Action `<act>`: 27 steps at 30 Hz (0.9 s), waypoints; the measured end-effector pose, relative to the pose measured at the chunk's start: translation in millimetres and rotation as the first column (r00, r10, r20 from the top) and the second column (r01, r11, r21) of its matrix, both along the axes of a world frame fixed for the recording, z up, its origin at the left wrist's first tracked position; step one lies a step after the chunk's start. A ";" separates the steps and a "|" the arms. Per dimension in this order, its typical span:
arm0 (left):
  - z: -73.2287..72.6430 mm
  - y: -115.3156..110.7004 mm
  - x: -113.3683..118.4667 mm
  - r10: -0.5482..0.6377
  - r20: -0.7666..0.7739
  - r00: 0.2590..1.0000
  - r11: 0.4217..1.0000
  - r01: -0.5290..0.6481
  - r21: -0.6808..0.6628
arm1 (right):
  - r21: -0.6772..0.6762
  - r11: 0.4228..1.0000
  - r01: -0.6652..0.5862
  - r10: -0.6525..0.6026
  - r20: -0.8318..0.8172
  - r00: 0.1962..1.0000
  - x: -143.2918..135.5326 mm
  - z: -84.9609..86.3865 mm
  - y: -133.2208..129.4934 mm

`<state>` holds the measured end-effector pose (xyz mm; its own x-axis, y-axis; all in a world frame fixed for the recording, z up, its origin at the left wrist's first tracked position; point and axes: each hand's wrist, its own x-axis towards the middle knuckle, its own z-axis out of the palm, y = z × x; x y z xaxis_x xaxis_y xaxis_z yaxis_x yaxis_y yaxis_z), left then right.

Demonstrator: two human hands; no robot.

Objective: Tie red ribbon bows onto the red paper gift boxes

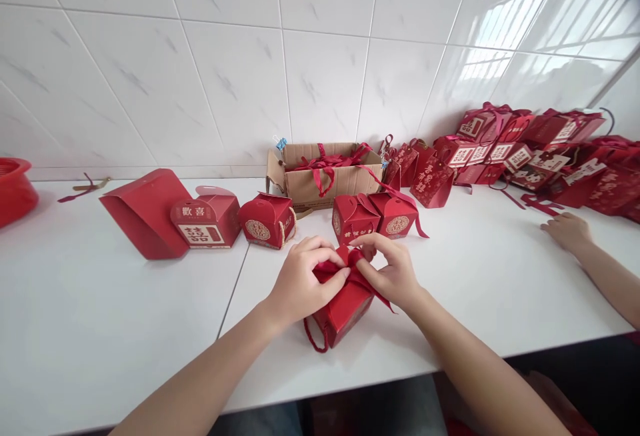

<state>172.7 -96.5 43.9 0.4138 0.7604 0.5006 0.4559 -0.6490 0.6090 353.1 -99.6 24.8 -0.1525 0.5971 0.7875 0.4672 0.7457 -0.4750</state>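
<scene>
A red gift box (pixel 344 311) with a red cord handle stands on the white table in front of me. Across its top lies a dark red ribbon (pixel 364 279), gathered into a bow or loops. My left hand (pixel 307 277) reaches in from the left, thumb and fingers pinching the ribbon. From the right, my right hand (pixel 393 268) also pinches it, and a loose tail hangs below that hand. The fingers partly cover the knot. Just behind stand two more red boxes (pixel 399 215), one with a ribbon trailing down its side.
A cardboard box (pixel 320 186) of red ribbons sits against the tiled wall. Red boxes (pixel 213 219) stand to the left, near a red basin (pixel 17 189). Many finished-looking boxes (pixel 493 146) are piled at right. Another person's hand (pixel 569 231) rests on the table's right side.
</scene>
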 end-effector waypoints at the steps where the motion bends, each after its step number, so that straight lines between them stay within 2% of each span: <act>1: -0.8 0.5 0.0 0.006 0.002 1.000 1.000 -0.006 -0.006 | 0.012 1.000 0.015 -0.014 -0.004 1.000 0.3 -0.5 0.5; 5: -2.3 1.6 0.0 0.006 -0.001 1.000 1.000 -0.006 -0.012 | 0.100 0.994 0.039 -0.042 0.030 0.999 3.9 -1.9 3.7; 11: -0.9 0.6 -0.4 -0.001 -0.004 1.000 1.000 0.001 -0.016 | 0.252 0.968 -0.010 -0.024 0.132 0.991 9.9 1.5 7.0; 20: -0.8 0.6 0.0 -0.019 -0.011 1.000 0.998 0.018 -0.067 | 0.311 0.950 -0.017 -0.048 0.198 0.979 15.7 -1.3 9.4; 27: 2.5 1.3 -0.7 -0.034 -0.032 0.999 0.998 0.032 -0.060 | 0.291 0.956 -0.026 -0.045 0.235 0.971 17.9 -1.2 9.2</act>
